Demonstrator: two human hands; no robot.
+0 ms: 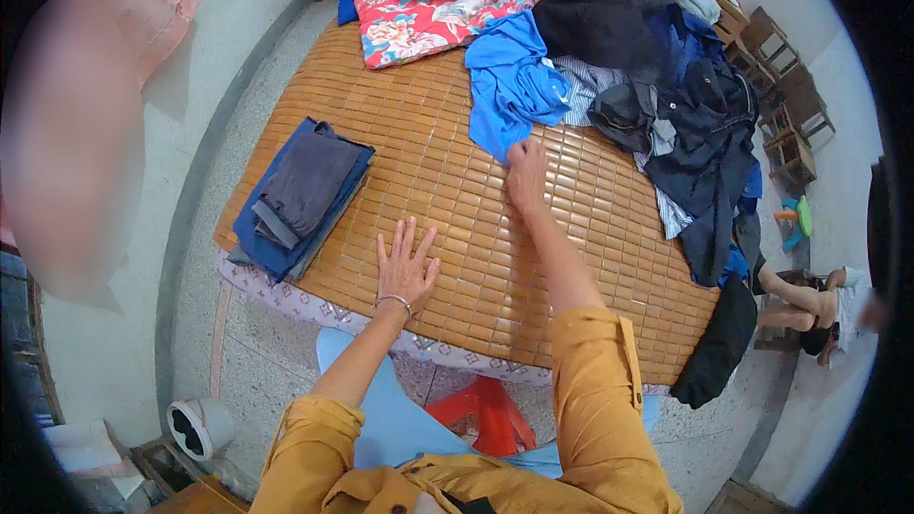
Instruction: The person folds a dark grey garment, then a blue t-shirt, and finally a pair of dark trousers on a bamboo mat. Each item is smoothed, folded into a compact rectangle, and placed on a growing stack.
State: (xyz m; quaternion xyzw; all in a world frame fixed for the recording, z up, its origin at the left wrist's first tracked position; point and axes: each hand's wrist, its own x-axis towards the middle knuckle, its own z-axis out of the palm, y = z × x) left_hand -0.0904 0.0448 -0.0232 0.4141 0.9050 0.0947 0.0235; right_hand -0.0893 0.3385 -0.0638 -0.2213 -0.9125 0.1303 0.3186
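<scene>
My right hand (526, 171) is closed on the lower corner of a bright blue shirt (514, 76), a crumpled garment lying at the far middle of the bed. Flat on the bamboo mat (438, 143), fingers spread, rests my left hand (407, 266), with a bracelet at its wrist. Left of it sits a stack of folded clothes (305, 186), dark grey on top of navy blue. Beyond the blue shirt lies a red floral cloth (428, 5). A striped garment (586, 86) shows partly from under the shirt's right side.
A heap of dark clothes (657, 67) covers the bed's right side, a black garment (719, 343) hanging over its edge. A red stool (486, 414) stands under me. On the floor are a white bucket (202, 426) and wooden stools (790, 148); a person (838, 309) sits at right.
</scene>
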